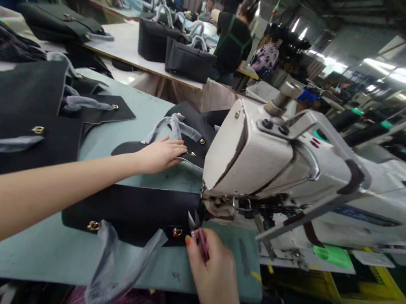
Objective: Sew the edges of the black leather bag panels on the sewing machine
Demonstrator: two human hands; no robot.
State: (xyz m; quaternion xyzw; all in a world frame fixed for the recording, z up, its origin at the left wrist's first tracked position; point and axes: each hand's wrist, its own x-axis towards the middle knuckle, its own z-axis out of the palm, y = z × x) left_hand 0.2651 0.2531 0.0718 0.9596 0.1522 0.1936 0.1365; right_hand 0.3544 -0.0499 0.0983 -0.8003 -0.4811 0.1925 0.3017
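Observation:
My left hand point(160, 155) lies with outstretched fingers on the near edge of a black leather bag piece point(190, 111), which has gold-coloured fittings and a plastic-wrapped handle point(168, 126). In my right hand point(220, 273) are thread snips point(196, 228) with pink grips, their blades apart and pointing toward the sewing machine. Just left of the tips is another black leather panel point(140, 209); its far right end reaches under the machine's head. A wrapped handle point(107, 270) hangs from this panel over the table's front edge.
The white sewing machine point(260, 151) stands on the right of the green tabletop point(36, 254). More black leather pieces point(24, 87) are stacked at left. Finished-looking black handbags point(189, 60) stand on a table behind, near a person in an apron point(234, 41). Below right is a yellow crate point(377, 292).

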